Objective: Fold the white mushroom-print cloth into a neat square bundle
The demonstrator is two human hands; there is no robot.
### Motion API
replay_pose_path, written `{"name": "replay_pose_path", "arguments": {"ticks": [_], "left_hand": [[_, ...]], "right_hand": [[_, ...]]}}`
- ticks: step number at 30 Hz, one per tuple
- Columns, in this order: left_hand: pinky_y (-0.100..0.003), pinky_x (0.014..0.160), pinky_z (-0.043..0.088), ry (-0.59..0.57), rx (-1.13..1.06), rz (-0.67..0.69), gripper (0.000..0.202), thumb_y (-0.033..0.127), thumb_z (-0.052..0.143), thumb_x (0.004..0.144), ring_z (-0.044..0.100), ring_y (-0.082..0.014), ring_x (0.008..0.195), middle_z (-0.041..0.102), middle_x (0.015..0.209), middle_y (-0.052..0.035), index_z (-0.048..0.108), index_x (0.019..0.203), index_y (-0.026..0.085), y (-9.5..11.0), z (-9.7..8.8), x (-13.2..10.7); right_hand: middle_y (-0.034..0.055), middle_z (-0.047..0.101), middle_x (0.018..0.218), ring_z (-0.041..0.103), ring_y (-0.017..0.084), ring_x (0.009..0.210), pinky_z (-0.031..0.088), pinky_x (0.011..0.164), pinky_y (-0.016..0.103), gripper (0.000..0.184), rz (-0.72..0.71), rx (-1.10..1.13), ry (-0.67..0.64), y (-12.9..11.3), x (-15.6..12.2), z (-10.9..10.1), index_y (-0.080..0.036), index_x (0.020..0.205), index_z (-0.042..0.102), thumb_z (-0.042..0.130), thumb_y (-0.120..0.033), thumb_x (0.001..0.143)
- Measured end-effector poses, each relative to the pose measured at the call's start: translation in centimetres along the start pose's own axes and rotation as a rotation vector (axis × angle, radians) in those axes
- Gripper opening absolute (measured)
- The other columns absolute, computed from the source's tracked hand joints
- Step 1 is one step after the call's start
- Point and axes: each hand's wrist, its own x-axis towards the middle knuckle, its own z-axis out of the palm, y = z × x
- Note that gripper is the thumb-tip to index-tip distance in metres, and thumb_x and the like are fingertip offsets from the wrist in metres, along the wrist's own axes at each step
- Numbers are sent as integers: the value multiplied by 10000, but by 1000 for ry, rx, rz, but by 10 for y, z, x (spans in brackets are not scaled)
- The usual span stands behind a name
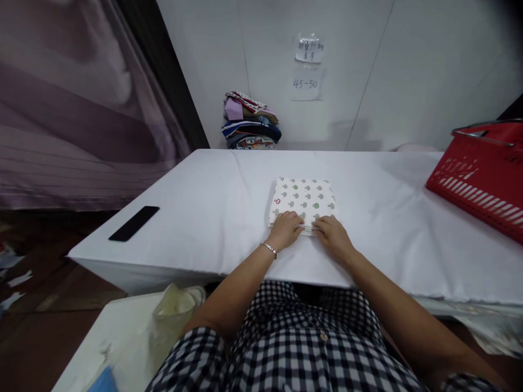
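A folded white cloth [304,193] with grey, green and red mushroom-like prints lies flat before me as a neat, layered square. My left hand [286,228], a silver bracelet at its wrist, grips the cloth's near edge left of centre, fingers on top and thumb at the front. On the same edge, a short way to the right, my right hand [332,234] has its fingers curled over the cloth and its thumb against the layers. The undersides of both hands are hidden.
A white-covered table [212,218] carries a black flat object [134,224] on the left and a red plastic basket [482,174] on the right. Folded fabrics [251,122] are stacked by the back wall. A white stool-like surface [118,326] with a bag stands lower left.
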Motion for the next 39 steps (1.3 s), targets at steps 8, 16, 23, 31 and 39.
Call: {"name": "replay_pose_path", "arguments": {"ticks": [8,16,23,31,39], "left_hand": [[-317,780,355,63,-78,-33,70,244,492,845,483,-161,864,551,858,-15,537,818,198,0,2,-2],[-324,808,345,12,-79,25,61,222,460,852,475,-165,882,544,870,-18,513,832,199,0,-6,-7],[-332,815,344,-48,4,106,105,264,556,804,451,-185,936,533,928,-28,519,882,204,-2,-9,-11],[-327,784,351,-37,124,130,70,258,497,846,443,-184,905,527,906,-35,513,858,191,-2,-5,-10],[-337,780,354,-24,156,152,105,295,492,849,450,-191,905,528,906,-43,504,863,192,-2,-5,-13]], "right_hand": [[76,589,877,490,198,841,391,756,340,189,-73,-52,142,-5,-4,6,-175,890,606,418,-166,865],[80,585,878,489,202,825,386,721,342,193,-127,-70,23,-4,-5,3,-175,902,597,415,-235,881],[89,581,902,481,213,830,379,718,350,192,-131,-97,-8,-4,-6,4,-172,929,589,443,-282,871],[89,582,940,472,216,848,363,719,344,171,-146,-177,-24,-5,-6,5,-173,925,588,443,-246,871],[99,595,934,474,223,860,352,711,349,183,-204,-249,-68,-6,-6,0,-164,959,588,438,-176,856]]}}
